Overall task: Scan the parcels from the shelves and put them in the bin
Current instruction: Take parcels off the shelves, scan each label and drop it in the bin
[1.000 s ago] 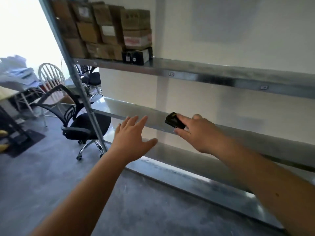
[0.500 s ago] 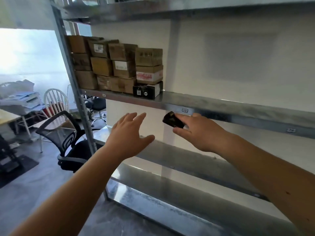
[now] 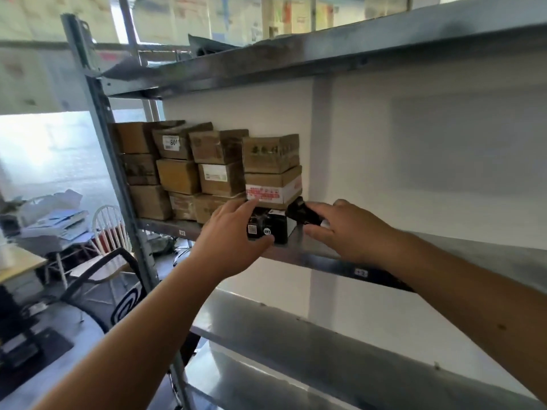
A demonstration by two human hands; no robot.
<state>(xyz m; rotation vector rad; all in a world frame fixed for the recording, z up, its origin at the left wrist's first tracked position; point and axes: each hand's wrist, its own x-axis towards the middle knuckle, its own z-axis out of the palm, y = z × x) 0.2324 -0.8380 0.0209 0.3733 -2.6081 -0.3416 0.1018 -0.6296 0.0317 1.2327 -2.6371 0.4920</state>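
Note:
Several brown cardboard parcels (image 3: 219, 179) are stacked at the left end of a metal shelf (image 3: 461, 253). A small black box (image 3: 276, 224) with white labels stands at the front under a red-and-white labelled parcel (image 3: 273, 192). My left hand (image 3: 228, 235) takes the black box, fingers over its top left and thumb across its front lower edge. My right hand (image 3: 346, 232) grips a small black scanner (image 3: 300, 213) just right of the box, its head pointing towards the parcels. No bin is in view.
The shelf unit's grey upright post (image 3: 109, 137) stands left of the parcels. Bare shelves (image 3: 325, 335) lie below and another runs above. A black office chair (image 3: 109, 279), a white wooden chair (image 3: 108, 229) and a cluttered desk (image 3: 17, 264) stand at the left.
The view has risen and closed in on the parcel shelf. Both hands moved up and forward: the left now holds the black box, and the scanner sits right beside it.

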